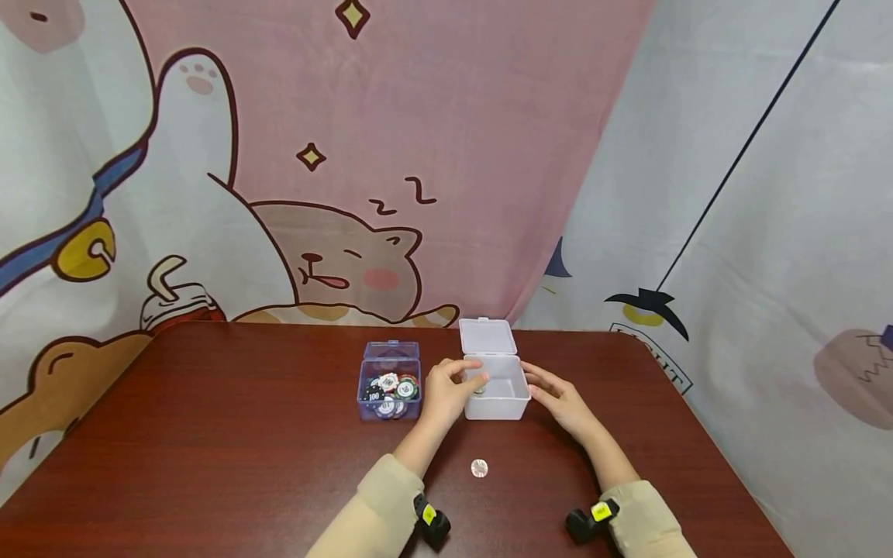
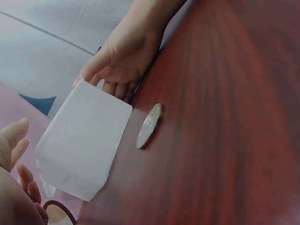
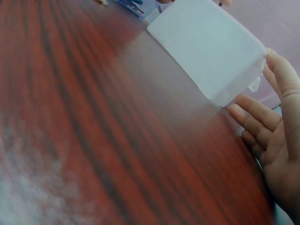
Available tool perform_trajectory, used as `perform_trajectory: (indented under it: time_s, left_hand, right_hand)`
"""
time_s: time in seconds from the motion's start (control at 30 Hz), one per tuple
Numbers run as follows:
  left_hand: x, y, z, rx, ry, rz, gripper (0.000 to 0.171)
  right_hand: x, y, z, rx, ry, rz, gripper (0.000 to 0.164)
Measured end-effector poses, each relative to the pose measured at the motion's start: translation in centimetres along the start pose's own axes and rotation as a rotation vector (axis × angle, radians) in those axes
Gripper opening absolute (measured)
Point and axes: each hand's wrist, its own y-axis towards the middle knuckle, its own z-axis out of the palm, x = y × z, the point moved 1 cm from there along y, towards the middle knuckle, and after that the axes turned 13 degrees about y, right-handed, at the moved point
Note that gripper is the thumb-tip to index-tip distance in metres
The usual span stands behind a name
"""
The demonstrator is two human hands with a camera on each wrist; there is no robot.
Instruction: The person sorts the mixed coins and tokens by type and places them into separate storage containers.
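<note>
An open white plastic box [image 1: 504,408] stands on the table, its lid tipped back. My left hand [image 1: 448,390] reaches over its left wall, thumb and forefinger apart over the opening. A small round piece [image 1: 480,390] shows inside the box, just below that thumb. On the box's right side, my right hand [image 1: 562,401] has relaxed fingers along the wall. In the right wrist view its thumb [image 3: 280,65] meets a top corner of the box. A shiny, coin-like disc [image 1: 479,468] lies flat on the table in front of the box.
Left of the white box stands a translucent blue box [image 1: 390,411], lid open, with several poker chips [image 1: 388,382] inside. The dark red wooden table [image 1: 244,434] runs back to a printed cloth backdrop [image 1: 446,155]. Both wrists wear black cameras.
</note>
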Motion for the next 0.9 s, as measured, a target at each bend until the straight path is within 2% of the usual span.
perform_trajectory:
  time_s: [0.53,0.9]
  left_hand:
    - [-0.6,-2.6,-1.2,0.107,0.005,0.067,0.020]
    - [-0.5,-4.0,-2.0,0.242,-0.041,0.141,0.022]
  right_hand:
    - [-0.1,-0.1,0.0,-0.012,-0.016,0.021,0.046]
    - [-0.1,-0.1,0.0,-0.012,-0.019,0.011,0.046]
